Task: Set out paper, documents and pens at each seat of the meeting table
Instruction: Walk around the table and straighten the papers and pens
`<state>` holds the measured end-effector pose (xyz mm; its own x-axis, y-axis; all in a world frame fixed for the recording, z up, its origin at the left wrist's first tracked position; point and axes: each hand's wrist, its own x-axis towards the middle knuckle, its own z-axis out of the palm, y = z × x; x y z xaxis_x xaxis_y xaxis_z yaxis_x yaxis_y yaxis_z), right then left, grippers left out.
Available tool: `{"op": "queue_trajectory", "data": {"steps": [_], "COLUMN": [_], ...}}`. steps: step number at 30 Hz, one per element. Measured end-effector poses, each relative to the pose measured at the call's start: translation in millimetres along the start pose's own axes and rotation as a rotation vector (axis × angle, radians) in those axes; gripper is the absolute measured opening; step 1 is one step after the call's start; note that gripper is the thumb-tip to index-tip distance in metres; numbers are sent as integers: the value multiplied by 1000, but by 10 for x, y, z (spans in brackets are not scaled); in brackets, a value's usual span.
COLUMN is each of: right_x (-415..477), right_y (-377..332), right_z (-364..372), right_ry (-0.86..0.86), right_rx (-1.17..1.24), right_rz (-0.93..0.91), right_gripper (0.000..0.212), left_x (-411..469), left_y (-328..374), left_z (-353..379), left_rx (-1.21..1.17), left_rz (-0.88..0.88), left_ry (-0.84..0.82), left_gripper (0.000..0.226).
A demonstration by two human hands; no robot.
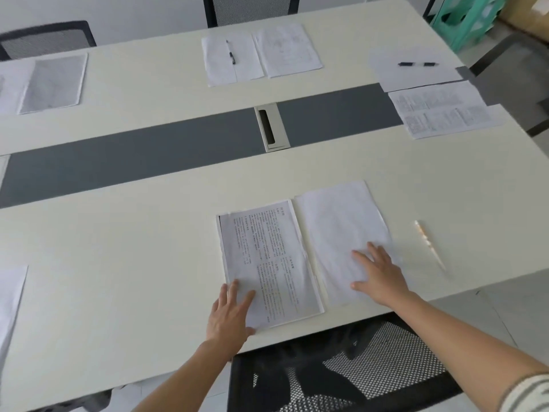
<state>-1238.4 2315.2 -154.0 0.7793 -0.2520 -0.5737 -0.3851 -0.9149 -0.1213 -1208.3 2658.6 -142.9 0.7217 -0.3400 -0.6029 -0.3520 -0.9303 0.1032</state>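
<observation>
Working at the near seat, head view.
Left hand (230, 312), fingers straight, rests on the printed document (269, 257); right hand (380, 275), fingers spread, lies on the blank paper (338, 224) just beside it. A blurred pen (429, 245) lies right of both on the table (118, 263).

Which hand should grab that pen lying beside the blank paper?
Probably the right hand: it rests on the blank paper, next to the pen. The left hand lies on the printed document, farther away.
</observation>
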Motion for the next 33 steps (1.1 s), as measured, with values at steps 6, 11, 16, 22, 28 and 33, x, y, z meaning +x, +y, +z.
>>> {"op": "queue_trajectory", "data": {"steps": [6,11,16,22,28,33], "right_x": [24,114,135,131,189,252], "right_y": [75,598,1068,584,-74,-116], "right_z": [-12,-265,-314,-401,-233,-125], "right_ry": [80,433,300,389,265,185], "right_rx": [85,228,362,540,481,351], "right_rz": [25,343,676,383,145,184], "right_gripper": [77,48,25,20,16,14], "left_x": [7,6,21,26,23,31], "left_y": [8,2,25,63,93,109], "left_z": [4,25,24,9,-33,-54], "left_rx": [-2,1,14,16,38,49], "left_rz": [0,-3,-17,-35,-39,-50], "left_ry": [0,-2,-13,-27,-44,-44], "left_gripper": [81,82,82,84,84,83]}}
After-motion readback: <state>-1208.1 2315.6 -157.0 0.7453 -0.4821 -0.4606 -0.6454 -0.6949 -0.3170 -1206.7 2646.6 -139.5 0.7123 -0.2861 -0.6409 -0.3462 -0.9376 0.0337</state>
